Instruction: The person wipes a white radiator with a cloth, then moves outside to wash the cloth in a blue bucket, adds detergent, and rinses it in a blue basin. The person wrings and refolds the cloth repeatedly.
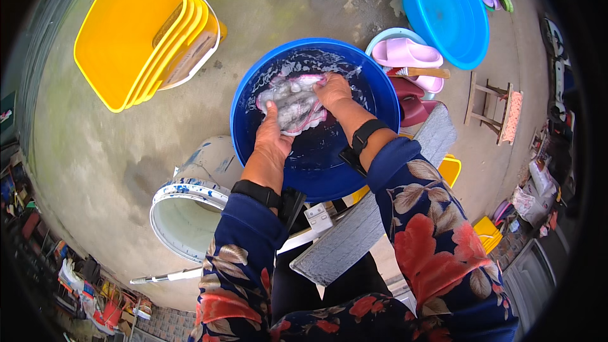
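Observation:
A wet grey-white cloth (pixel 292 106) with pink edging is stretched between my hands, inside a round blue basin (pixel 329 180) of water with suds. My left hand (pixel 272 134) grips its near left edge, thumb on top. At the upper right corner, my right hand (pixel 334 90) pinches the cloth with bent fingers. The undersides of both hands and part of the cloth's lower side are hidden. Dark straps circle both my wrists, below floral blue sleeves.
Nested yellow bins (pixel 136 31) stand far left, and a paint-spotted white bucket (pixel 161 215) lies near left. A grey flat mop pad (pixel 342 247) slants below the basin. Right are pink slippers (pixel 405 52), a wooden-handled brush (pixel 434 73), a turquoise basin (pixel 446 16) and a small stool (pixel 491 107).

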Available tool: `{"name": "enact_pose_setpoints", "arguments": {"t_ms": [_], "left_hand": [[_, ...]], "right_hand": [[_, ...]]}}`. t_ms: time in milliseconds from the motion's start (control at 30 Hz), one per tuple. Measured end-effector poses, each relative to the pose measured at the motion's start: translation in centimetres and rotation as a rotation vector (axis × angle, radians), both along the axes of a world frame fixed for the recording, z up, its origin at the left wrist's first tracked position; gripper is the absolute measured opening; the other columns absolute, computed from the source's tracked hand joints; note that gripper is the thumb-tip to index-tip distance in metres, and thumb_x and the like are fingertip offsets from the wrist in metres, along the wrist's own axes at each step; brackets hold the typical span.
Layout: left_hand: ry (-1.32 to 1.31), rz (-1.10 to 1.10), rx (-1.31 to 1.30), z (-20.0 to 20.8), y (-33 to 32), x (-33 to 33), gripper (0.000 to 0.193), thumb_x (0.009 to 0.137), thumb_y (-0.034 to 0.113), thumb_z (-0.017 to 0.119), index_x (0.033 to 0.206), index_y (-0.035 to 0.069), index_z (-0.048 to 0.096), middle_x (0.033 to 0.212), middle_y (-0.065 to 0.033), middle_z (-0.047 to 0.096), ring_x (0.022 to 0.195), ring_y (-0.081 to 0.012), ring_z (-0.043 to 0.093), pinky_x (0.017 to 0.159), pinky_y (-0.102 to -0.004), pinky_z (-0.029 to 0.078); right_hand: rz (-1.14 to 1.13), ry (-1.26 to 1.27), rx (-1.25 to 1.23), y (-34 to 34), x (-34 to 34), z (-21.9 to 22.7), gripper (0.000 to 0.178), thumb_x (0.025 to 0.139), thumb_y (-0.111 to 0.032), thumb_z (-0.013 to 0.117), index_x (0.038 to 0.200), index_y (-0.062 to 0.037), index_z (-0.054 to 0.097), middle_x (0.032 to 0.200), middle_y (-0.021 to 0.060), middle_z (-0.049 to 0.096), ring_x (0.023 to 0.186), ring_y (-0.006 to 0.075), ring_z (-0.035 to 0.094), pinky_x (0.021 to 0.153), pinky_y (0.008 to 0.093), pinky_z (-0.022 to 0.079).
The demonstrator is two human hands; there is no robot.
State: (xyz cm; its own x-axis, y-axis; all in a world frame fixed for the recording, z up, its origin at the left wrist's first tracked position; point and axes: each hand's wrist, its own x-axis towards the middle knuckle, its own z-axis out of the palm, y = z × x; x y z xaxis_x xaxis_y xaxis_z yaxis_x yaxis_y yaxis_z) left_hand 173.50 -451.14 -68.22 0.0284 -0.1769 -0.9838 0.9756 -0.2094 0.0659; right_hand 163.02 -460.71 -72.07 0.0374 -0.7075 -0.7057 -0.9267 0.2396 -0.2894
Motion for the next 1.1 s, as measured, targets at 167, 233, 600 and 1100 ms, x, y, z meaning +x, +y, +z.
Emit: {"name": "enact_pose_setpoints", "arguments": {"t_ms": [167,233,600,1100], "left_hand": [[0.056,-0.12,-0.074,-1.8,1.3,0.5,0.031,0.081,0.02,0.059,0.107,0.005,0.05,0.106,-0.0099,0.055,0.096,-0.0241,0.054,0.083,-0.0372,0.046],[0.007,-0.17,0.031,-2.4,1.7,0.5,0.028,0.081,0.017,0.059,0.105,0.006,0.051,0.104,-0.01,0.056,0.093,-0.0239,0.055,0.077,-0.0358,0.048],[-0.007,-0.107,0.074,-4.9,1.7,0.3,0.043,0.081,0.025,0.058,0.118,0.008,0.043,0.111,-0.0152,0.051,0.094,-0.0291,0.055,0.077,-0.044,0.048],[-0.1,-0.179,0.103,0.2,0.0,-2.2,0.023,0.089,0.017,0.043,0.11,0.008,0.045,0.106,-0.0101,0.05,0.099,-0.0224,0.051,0.077,-0.0362,0.047]], "right_hand": [[-0.286,-0.234,-0.001,-0.5,-1.9,-2.2,0.04,0.071,-0.005,0.058,0.11,-0.0067,0.051,0.092,0.0141,0.059,0.081,0.0216,0.059,0.073,0.0287,0.045],[-0.612,-0.311,0.087,-1.0,-2.3,-1.9,0.044,0.07,-0.008,0.057,0.113,-0.0117,0.051,0.108,0.0206,0.054,0.101,0.0316,0.053,0.086,0.0319,0.041],[0.031,-0.467,0.331,1.5,0.1,2.6,0.053,0.07,-0.029,0.065,0.112,-0.0002,0.049,0.101,0.0198,0.057,0.096,0.03,0.055,0.085,0.0343,0.041],[0.265,-0.059,-0.01,2.0,4.7,7.5,0.032,0.08,-0.032,0.05,0.098,-0.0056,0.053,0.082,0.0178,0.061,0.081,0.0332,0.059,0.073,0.0401,0.046]]}}
